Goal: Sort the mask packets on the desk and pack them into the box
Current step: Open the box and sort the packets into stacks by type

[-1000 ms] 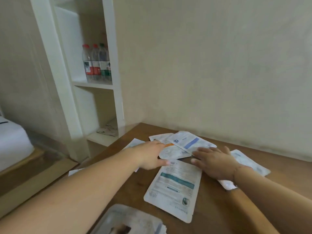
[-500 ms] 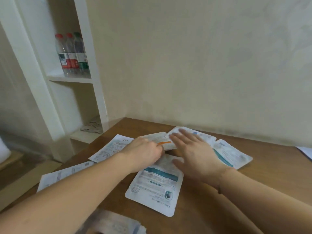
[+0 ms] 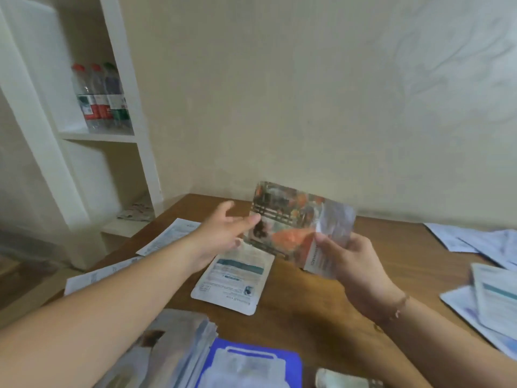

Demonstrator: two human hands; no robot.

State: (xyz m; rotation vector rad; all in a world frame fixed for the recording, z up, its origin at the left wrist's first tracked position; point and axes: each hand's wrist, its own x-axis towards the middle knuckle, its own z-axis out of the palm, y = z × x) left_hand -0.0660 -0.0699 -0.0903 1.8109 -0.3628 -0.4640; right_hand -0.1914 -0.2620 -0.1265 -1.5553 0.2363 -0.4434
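While the right hand (image 3: 354, 264) grips a bundle of packets (image 3: 302, 225) raised above the desk (image 3: 307, 298), the left hand (image 3: 223, 233) is spread wide, its fingertips at the bundle's left edge. A white packet (image 3: 235, 278) lies flat beneath. More packets (image 3: 492, 298) lie right, a stack (image 3: 179, 345) near left.

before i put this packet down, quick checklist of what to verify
1. Right hand grips the orange-printed mask packet: ok.
2. Left hand free, fingers straight at the packet's left edge: ok.
3. Packet clear of the desk: ok.
4. Matching pile for it: cannot tell; the stack of packets is blurred.
5. Teal-banded packet lying flat: ok.
6. Box in sight: not ok.
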